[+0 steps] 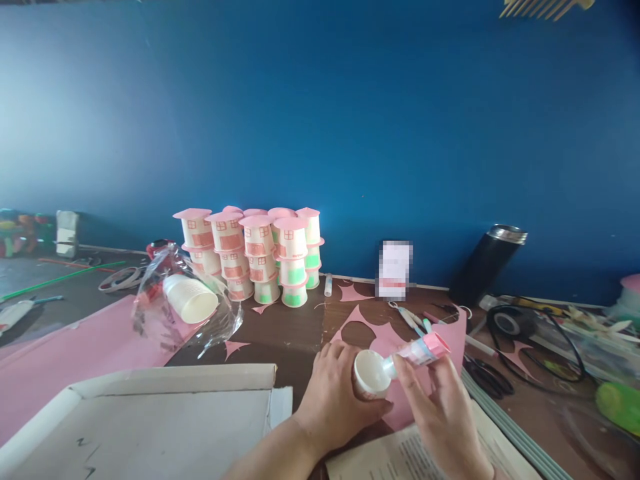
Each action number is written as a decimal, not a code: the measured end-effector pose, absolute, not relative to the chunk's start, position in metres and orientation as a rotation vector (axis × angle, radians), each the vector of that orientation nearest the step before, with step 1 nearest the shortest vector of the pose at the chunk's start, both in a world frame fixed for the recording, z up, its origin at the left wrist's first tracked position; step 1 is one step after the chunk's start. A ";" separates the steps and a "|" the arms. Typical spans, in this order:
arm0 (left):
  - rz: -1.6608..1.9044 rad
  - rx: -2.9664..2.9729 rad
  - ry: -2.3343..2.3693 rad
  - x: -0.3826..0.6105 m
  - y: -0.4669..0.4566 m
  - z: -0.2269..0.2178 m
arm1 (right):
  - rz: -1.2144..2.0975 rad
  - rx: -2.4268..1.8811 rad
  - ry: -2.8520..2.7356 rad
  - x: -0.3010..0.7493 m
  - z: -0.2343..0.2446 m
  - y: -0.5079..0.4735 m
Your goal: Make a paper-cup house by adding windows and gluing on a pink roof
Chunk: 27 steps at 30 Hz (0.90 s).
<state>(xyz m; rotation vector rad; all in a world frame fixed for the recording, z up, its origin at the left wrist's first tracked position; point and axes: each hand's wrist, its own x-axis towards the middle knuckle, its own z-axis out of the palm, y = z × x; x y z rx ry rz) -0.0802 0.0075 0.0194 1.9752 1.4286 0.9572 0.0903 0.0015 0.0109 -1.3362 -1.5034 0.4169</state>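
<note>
My left hand [333, 387] is closed around a white paper cup [371, 373], whose open mouth faces up and toward me. In my right hand [440, 400] is a glue stick [417, 352] with a pink end, held between thumb and fingers. Its white tip meets the cup's rim on the right side. Beneath both hands lies pink paper [385, 337] with round pieces cut out of it. Beyond them stand several stacked paper-cup towers [257, 257] with pink discs on top and drawn red windows and doors.
A plastic bag with nested paper cups [193, 300] lies left of the towers. An open cardboard box [150, 420] is at front left. At right are scissors [487, 377], a leaning black flask [485, 267] and cables [540, 333]. A blue wall [350, 133] closes the back.
</note>
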 end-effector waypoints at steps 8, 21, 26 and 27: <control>1.014 1.984 1.431 -0.078 0.008 0.013 | 0.391 -1.461 -1.447 0.087 0.020 0.002; 0.996 1.971 1.437 -0.078 0.007 0.015 | 0.487 -1.507 -1.366 0.086 0.024 0.003; 1.000 1.978 1.436 -0.078 0.007 0.016 | 0.360 -1.448 -1.468 0.088 0.020 0.002; 1.001 1.980 1.436 -0.078 0.006 0.016 | 0.308 -1.429 -1.497 0.088 0.018 0.001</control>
